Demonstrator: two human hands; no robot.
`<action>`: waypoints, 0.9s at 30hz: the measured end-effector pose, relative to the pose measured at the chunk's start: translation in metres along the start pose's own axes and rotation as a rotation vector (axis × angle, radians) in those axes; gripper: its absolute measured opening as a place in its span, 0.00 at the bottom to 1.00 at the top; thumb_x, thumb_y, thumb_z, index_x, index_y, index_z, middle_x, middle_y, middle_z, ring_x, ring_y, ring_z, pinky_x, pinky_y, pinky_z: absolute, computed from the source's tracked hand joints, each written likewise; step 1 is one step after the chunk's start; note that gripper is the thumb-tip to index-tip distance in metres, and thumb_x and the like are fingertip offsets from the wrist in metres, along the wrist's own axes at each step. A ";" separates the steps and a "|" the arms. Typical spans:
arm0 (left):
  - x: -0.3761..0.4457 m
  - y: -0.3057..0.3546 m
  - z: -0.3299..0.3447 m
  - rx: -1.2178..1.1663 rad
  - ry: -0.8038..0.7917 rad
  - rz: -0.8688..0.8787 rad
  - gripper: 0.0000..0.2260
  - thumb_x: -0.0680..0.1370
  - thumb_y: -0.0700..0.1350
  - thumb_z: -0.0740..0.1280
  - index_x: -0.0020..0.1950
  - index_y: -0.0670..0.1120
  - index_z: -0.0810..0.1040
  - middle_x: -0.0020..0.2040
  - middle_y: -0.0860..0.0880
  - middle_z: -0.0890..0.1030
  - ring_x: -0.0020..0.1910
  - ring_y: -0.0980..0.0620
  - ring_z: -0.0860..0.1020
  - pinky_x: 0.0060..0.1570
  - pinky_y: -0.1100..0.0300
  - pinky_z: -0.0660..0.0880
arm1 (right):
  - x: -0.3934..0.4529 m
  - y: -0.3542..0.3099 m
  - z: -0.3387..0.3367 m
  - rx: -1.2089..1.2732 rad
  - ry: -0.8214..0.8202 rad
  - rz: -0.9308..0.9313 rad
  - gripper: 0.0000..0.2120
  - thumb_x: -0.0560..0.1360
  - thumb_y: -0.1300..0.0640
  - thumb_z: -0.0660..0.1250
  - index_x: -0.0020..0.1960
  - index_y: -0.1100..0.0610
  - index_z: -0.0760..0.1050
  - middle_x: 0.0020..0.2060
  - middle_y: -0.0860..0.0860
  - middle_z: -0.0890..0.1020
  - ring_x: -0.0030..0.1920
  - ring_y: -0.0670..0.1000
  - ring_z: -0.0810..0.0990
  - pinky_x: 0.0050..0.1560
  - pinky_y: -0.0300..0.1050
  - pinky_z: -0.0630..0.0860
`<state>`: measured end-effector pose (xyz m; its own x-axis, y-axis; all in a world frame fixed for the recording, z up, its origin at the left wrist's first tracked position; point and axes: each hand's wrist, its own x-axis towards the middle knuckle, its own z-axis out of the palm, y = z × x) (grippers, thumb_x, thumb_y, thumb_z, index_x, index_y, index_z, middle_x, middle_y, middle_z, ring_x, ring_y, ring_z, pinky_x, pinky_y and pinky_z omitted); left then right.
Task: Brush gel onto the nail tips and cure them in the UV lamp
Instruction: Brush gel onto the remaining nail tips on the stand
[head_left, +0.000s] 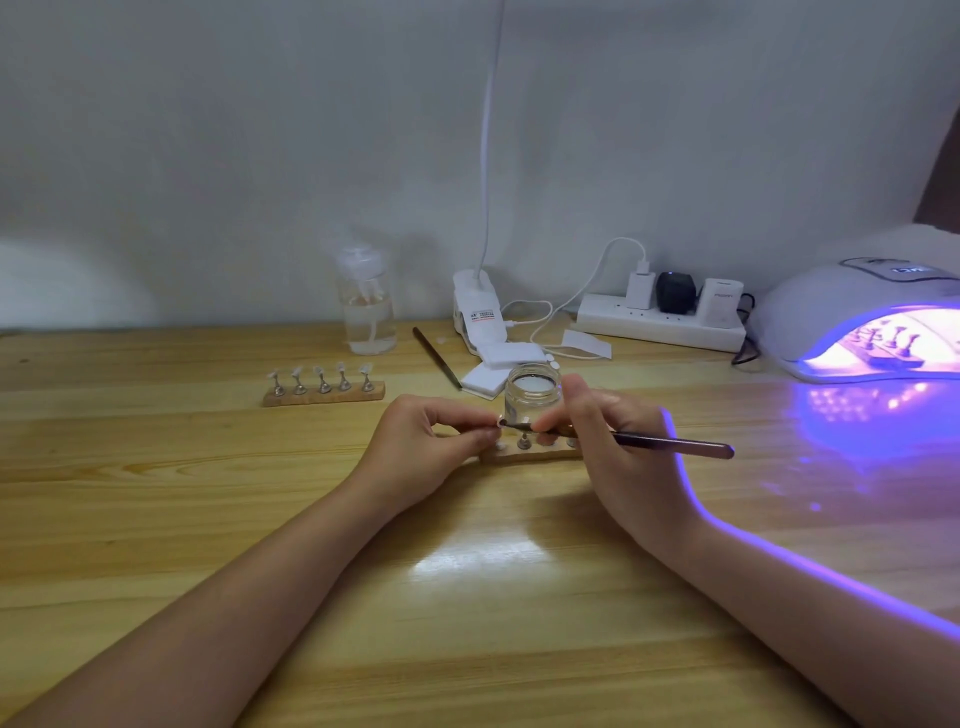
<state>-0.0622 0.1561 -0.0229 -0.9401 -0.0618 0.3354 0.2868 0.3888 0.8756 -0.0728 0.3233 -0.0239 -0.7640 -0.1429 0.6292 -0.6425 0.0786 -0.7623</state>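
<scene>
My left hand (431, 441) pinches a small nail tip stand (500, 423) just above a wooden holder (524, 455) that carries other metal stands. My right hand (602, 431) holds a dark gel brush (675, 443) like a pen, and the bristle end touches the nail tip in my left fingers. An open clear gel jar (532, 392) stands right behind my hands. A second wooden holder (323, 392) with several nail tips sits to the left. At the right edge the white UV lamp (852, 312) glows violet, with another holder of tips (883, 345) inside.
A clear pump bottle (366, 306) stands at the back, with a spare brush (436, 357) and white pads (498, 364) beside it. A clip lamp base (475, 306), cables and a power strip (660, 317) with plugs line the wall. Everything rests on a wooden table (208, 519).
</scene>
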 end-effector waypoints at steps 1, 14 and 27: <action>0.000 0.000 0.000 0.004 -0.002 0.001 0.09 0.69 0.35 0.73 0.41 0.49 0.83 0.38 0.56 0.82 0.40 0.64 0.79 0.43 0.72 0.74 | 0.000 0.000 0.000 0.019 0.004 0.017 0.19 0.75 0.49 0.59 0.32 0.56 0.80 0.26 0.46 0.81 0.31 0.40 0.80 0.38 0.29 0.72; -0.001 0.002 0.000 0.025 0.014 -0.025 0.08 0.68 0.36 0.73 0.38 0.50 0.83 0.37 0.54 0.83 0.38 0.62 0.78 0.38 0.74 0.71 | 0.001 0.000 -0.001 -0.161 -0.041 -0.081 0.15 0.76 0.52 0.58 0.34 0.48 0.77 0.31 0.43 0.80 0.36 0.40 0.79 0.40 0.33 0.73; -0.002 0.003 -0.001 0.042 -0.001 -0.018 0.08 0.69 0.36 0.73 0.38 0.50 0.83 0.37 0.54 0.83 0.39 0.62 0.79 0.38 0.75 0.71 | 0.002 -0.001 0.000 -0.155 -0.013 -0.071 0.14 0.76 0.49 0.59 0.35 0.46 0.78 0.32 0.43 0.81 0.37 0.40 0.80 0.41 0.34 0.74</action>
<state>-0.0592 0.1567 -0.0209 -0.9453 -0.0682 0.3190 0.2615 0.4262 0.8660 -0.0734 0.3230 -0.0219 -0.7161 -0.1665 0.6778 -0.6971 0.2188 -0.6828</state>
